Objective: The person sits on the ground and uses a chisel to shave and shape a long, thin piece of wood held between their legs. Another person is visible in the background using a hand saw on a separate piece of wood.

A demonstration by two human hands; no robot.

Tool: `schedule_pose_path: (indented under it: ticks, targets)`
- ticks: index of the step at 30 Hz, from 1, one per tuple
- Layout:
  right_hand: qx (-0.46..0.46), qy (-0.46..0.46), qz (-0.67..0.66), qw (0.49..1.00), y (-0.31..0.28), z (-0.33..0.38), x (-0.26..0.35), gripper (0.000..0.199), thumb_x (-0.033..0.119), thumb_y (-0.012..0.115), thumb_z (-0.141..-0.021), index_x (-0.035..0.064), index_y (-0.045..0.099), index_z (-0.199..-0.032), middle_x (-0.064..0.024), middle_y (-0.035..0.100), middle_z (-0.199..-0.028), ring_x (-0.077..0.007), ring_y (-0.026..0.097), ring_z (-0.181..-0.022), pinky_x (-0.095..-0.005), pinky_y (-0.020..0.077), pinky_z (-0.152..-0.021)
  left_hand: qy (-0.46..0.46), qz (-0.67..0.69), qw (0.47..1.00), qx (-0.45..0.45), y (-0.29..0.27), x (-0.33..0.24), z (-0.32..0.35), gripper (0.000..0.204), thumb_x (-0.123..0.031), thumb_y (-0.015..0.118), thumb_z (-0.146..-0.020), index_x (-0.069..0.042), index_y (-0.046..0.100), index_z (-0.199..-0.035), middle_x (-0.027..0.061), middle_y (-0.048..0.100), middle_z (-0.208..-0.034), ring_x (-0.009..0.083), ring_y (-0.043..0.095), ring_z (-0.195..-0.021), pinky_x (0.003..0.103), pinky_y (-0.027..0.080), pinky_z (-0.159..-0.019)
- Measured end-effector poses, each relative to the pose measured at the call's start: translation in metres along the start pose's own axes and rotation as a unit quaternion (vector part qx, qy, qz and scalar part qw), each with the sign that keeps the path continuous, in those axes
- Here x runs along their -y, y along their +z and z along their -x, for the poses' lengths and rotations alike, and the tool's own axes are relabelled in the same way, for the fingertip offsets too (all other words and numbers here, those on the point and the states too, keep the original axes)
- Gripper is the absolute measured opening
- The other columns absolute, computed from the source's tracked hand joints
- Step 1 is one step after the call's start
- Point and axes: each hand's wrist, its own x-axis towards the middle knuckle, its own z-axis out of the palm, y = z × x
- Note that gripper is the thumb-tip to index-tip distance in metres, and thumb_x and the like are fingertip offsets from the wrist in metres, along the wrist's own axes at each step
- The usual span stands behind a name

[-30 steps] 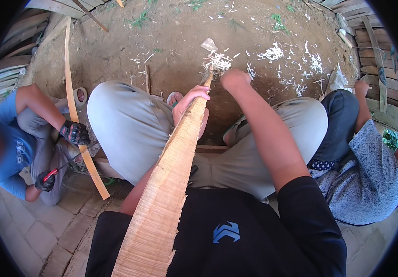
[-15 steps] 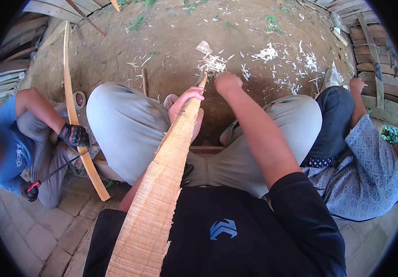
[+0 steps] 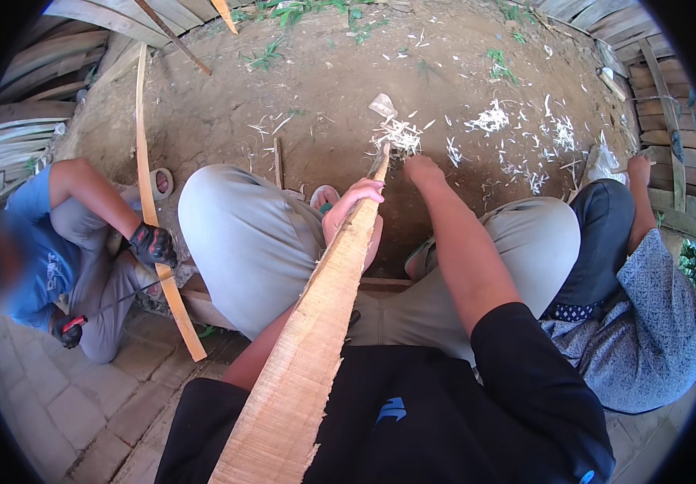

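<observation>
A long pale wooden stave rises from my lap and runs away between my knees, its narrow tip near the pile of shavings. My left hand grips the stave from the left, fingers wrapped over its edge. Just right of the tip, my right hand is closed in a fist with its back toward me; what is inside it is hidden.
To my left a person in a blue shirt holds a curved wooden bow in a black-gloved hand. At my right another person sits close. White shavings litter the bare earth, and wooden planks border the yard.
The view has tipped slightly, so everything sits a little lower in the picture. Both my hands keep their places on and beside the stave.
</observation>
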Motion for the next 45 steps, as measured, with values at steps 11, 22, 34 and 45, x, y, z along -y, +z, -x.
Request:
schedule_pose_path:
  ticks: [11,22,34,45]
  targets:
    - [0.050,-0.015,0.137,0.989,-0.048,0.029,0.016,0.039,0.020,0.052,-0.093,0.0126,0.067,-0.128,-0.0070,0.061,-0.139,-0.0273,0.058,-0.128,-0.0409,0.0483,-0.101,-0.006,-0.072,0.997,-0.020,-0.001,-0.004,0.003,0.044,0.018,0.053,-0.062,-0.007,0.060,-0.097,0.0089,0.067,-0.109,0.0175,0.056,-0.099,0.028,0.026,-0.103]
    - [0.051,0.001,0.196,0.979,-0.094,0.088,0.038,0.037,0.018,0.059,-0.089,0.0151,0.070,-0.124,-0.0053,0.068,-0.128,-0.0266,0.066,-0.115,-0.0428,0.0534,-0.089,-0.008,0.032,0.999,0.013,-0.006,0.006,0.002,0.022,0.001,0.066,-0.079,0.000,0.062,-0.101,0.0156,0.063,-0.113,0.0192,0.056,-0.109,0.029,0.036,-0.101]
    - [0.089,0.071,0.202,0.973,0.032,0.039,0.025,0.029,0.023,0.067,-0.089,0.0164,0.075,-0.116,0.0028,0.071,-0.118,-0.0188,0.071,-0.097,-0.0414,0.0590,-0.065,-0.045,0.087,0.994,0.049,-0.011,0.011,0.004,0.026,-0.017,0.064,-0.094,0.006,0.059,-0.105,0.0181,0.054,-0.125,0.0071,0.050,-0.052,0.020,0.036,-0.042]
    - [0.065,-0.001,0.277,0.959,-0.081,0.072,0.029,0.031,0.017,0.062,-0.089,0.0131,0.072,-0.119,-0.0058,0.069,-0.126,-0.0254,0.068,-0.113,-0.0415,0.0561,-0.087,0.002,-0.021,1.000,-0.021,-0.004,0.000,0.001,0.022,0.004,0.060,-0.080,0.000,0.061,-0.101,0.0147,0.064,-0.111,0.0166,0.058,-0.101,0.026,0.039,-0.095]
